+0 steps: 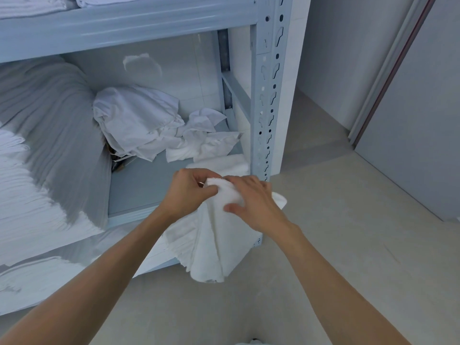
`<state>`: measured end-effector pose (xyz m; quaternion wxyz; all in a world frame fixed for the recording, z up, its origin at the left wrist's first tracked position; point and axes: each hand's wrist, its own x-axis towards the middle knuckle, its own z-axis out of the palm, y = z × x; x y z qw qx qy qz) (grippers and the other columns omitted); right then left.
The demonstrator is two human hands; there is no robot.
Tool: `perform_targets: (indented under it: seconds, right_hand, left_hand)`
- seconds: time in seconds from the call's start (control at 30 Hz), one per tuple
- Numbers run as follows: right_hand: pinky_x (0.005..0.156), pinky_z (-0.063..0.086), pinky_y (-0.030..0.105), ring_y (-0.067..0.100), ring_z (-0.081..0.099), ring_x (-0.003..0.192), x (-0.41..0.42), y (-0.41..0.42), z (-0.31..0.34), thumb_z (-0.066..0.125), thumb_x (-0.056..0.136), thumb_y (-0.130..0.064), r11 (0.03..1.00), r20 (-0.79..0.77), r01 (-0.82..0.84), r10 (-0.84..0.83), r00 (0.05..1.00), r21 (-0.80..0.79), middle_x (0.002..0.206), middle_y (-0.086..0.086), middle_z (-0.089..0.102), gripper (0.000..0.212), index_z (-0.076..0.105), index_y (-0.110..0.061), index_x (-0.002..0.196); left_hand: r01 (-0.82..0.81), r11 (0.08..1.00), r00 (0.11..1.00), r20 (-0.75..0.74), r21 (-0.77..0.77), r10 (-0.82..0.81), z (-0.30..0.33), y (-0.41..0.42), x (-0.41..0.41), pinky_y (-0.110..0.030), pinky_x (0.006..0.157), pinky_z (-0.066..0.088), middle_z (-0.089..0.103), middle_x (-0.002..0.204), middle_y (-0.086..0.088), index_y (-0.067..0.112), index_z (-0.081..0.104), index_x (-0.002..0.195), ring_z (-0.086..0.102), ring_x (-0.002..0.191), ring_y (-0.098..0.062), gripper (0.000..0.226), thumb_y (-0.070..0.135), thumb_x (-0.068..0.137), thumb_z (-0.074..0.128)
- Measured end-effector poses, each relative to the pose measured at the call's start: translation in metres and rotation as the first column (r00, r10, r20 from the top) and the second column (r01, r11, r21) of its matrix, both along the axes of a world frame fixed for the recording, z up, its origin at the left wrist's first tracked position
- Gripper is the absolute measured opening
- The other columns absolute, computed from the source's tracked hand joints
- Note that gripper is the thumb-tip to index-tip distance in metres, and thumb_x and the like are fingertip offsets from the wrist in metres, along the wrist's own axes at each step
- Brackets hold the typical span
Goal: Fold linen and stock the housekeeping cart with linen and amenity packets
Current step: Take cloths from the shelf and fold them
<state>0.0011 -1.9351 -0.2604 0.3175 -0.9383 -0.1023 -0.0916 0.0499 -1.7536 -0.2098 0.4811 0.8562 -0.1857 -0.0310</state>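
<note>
**Both hands gather a white towel at the corner of a linen rack**

A person's left hand (190, 191) and right hand (251, 202) meet at the top edge of a white terry-cloth towel (216, 242), held in the air just in front of a pale blue-grey slotted-steel shelving rack (270, 100). The left hand's fingers and thumb curl in and pinch the bunched upper edge; the right hand's fingers wrap over the same bunch from the other side, its thumb pressed against the cloth below. The two hands sit almost touching. The towel hangs with its long axis running downward from the grip, its loose lower edge pointing toward the beige floor (348, 245) and its folds fanning out beneath the wrists.

Behind the hands, the rack's middle shelf (139, 185) carries a crumpled heap of thin white sheets (139, 120) toward the back, with more rumpled white cloth (206, 135) beside it near the right upright, and a flat folded white towel (231, 163) at the shelf's front right corner. A tall stack of folded white linen (37, 150) fills the left side of that shelf. The top shelf holds further folded white linen (37, 3), seen only at its edge. More folded white linen (37, 277) lies on the level below.
</note>
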Motion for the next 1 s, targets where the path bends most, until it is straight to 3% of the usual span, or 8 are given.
perform_targets:
  seconds: [0.07,0.17,0.4,0.63,0.8,0.87,0.93,1.0]
  right_hand:
    - [0.080,0.034,0.035,0.020,0.049,0.083,0.004,0.008,0.005,0.065,0.093,-0.032,0.997,-0.021,0.000,0.002,1.000,0.077,0.082,-0.009,0.052,0.017,0.053,-0.021,0.096]
    - [0.061,0.032,0.035,0.021,0.045,0.069,0.008,0.017,0.017,0.055,0.099,-0.032,0.988,-0.033,-0.043,0.049,0.998,0.151,0.072,-0.005,0.047,0.022,0.046,-0.018,0.086]
    - [0.072,0.047,0.040,0.021,0.053,0.079,0.020,0.031,0.065,0.051,0.101,-0.033,0.977,0.109,-0.184,0.172,0.979,0.107,0.083,-0.005,0.058,0.017,0.059,-0.018,0.102]
    - [0.083,0.049,0.040,0.016,0.062,0.092,0.024,0.018,0.126,0.063,0.095,-0.032,0.948,0.120,-0.300,0.287,0.950,0.107,0.100,-0.003,0.071,0.021,0.070,-0.019,0.110]
    - [0.079,0.045,0.016,0.001,0.057,0.093,0.029,-0.003,0.154,0.066,0.094,-0.030,0.935,0.111,-0.327,0.314,0.943,0.138,0.101,0.002,0.069,0.020,0.073,-0.014,0.104]
    - [0.078,0.045,0.017,0.001,0.057,0.092,0.032,-0.009,0.159,0.065,0.094,-0.031,0.941,0.104,-0.298,0.284,0.953,0.157,0.103,0.002,0.067,0.022,0.073,-0.013,0.105]
    - [0.079,0.046,0.023,0.008,0.060,0.089,0.038,-0.013,0.157,0.065,0.095,-0.032,0.946,0.096,-0.257,0.243,0.965,0.196,0.101,-0.006,0.069,0.024,0.072,-0.012,0.105]
    - [0.068,0.044,0.015,0.007,0.060,0.079,0.045,-0.017,0.151,0.064,0.096,-0.031,0.942,0.097,-0.199,0.179,0.979,0.271,0.086,-0.026,0.066,0.012,0.074,-0.025,0.098]
  left_hand:
    - [-0.015,0.996,0.999,-0.048,-0.084,0.011,0.000,0.006,0.000,-0.028,0.076,0.056,0.078,0.086,0.006,0.023,0.079,0.091,0.073,0.083,-0.019,0.030,-0.002,0.081,0.066]
    - [-0.097,0.973,0.990,-0.122,-0.209,0.072,0.000,0.022,0.003,-0.033,0.081,0.055,0.077,0.091,-0.001,0.021,0.077,0.095,0.071,0.086,-0.023,0.024,0.001,0.085,0.068]
    - [-0.164,0.975,0.963,-0.240,-0.150,0.125,-0.020,0.049,-0.015,-0.029,0.072,0.056,0.075,0.093,0.014,0.033,0.067,0.099,0.071,0.085,-0.006,0.028,0.021,0.075,0.074]
    - [-0.199,0.966,0.926,-0.353,-0.163,0.132,-0.046,0.042,-0.021,-0.038,0.086,0.058,0.075,0.102,0.012,0.035,0.070,0.098,0.071,0.094,-0.008,0.033,0.025,0.072,0.089]
    - [-0.120,0.970,0.922,-0.385,-0.211,0.031,-0.043,0.032,-0.017,-0.026,0.082,0.057,0.074,0.109,0.016,0.039,0.069,0.108,0.069,0.099,-0.004,0.049,0.036,0.065,0.092]
    - [-0.065,0.966,0.907,-0.419,-0.248,-0.046,-0.039,0.027,-0.018,-0.021,0.080,0.056,0.073,0.112,0.016,0.045,0.068,0.107,0.068,0.101,-0.003,0.051,0.039,0.062,0.092]
    - [-0.033,0.961,0.886,-0.453,-0.276,-0.100,-0.036,0.020,-0.019,-0.025,0.084,0.056,0.072,0.115,0.013,0.044,0.065,0.111,0.068,0.105,-0.006,0.054,0.041,0.063,0.089]
    - [0.020,0.955,0.875,-0.456,-0.298,-0.160,-0.033,0.013,-0.020,-0.031,0.090,0.055,0.072,0.117,0.010,0.045,0.067,0.110,0.068,0.107,-0.010,0.046,0.040,0.069,0.086]
